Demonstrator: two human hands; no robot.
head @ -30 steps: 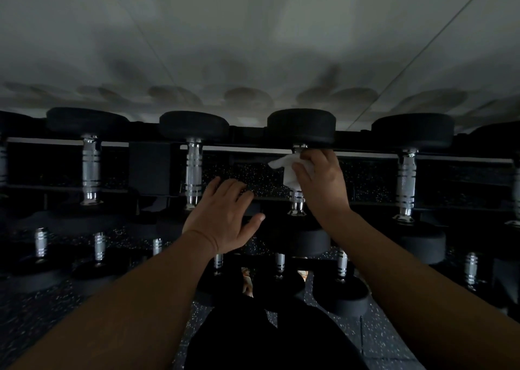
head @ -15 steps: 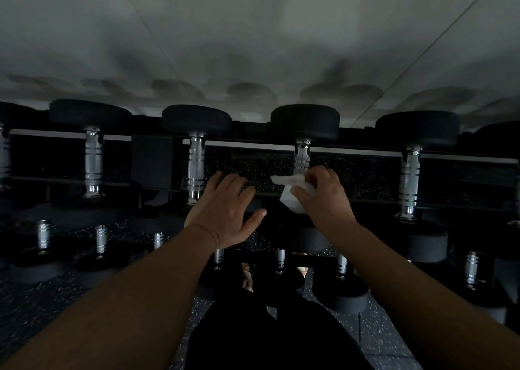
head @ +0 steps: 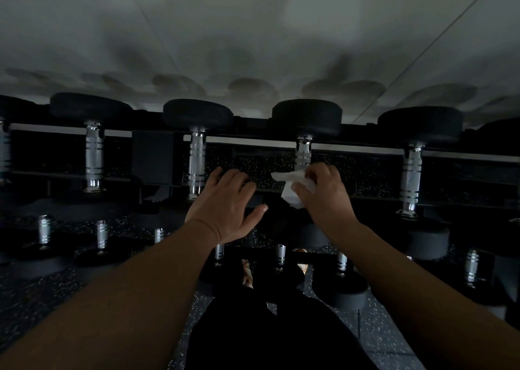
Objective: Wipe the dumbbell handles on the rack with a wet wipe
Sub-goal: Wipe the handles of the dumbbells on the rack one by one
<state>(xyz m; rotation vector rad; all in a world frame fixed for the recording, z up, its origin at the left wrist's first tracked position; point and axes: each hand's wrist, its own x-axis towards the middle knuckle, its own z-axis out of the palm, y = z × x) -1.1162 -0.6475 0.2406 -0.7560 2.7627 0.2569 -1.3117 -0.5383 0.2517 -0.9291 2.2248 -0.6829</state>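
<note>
Right hand [head: 323,198] curled around a crumpled white wet wipe [head: 292,185] on the chrome dumbbell handle [head: 303,153], left hand [head: 228,206] flat, fingers spread and relaxed, resting on the dark rack [head: 365,151]

Upper rack [head: 365,151] tier: four dumbbells side by side, handles running front to back. The right hand [head: 326,198] holds the wet wipe [head: 292,185] at the third handle [head: 303,153]; the left hand [head: 225,206] lies between second handle [head: 197,164] and third. A lower tier of dumbbells sits below, above the floor [head: 374,338].
</note>
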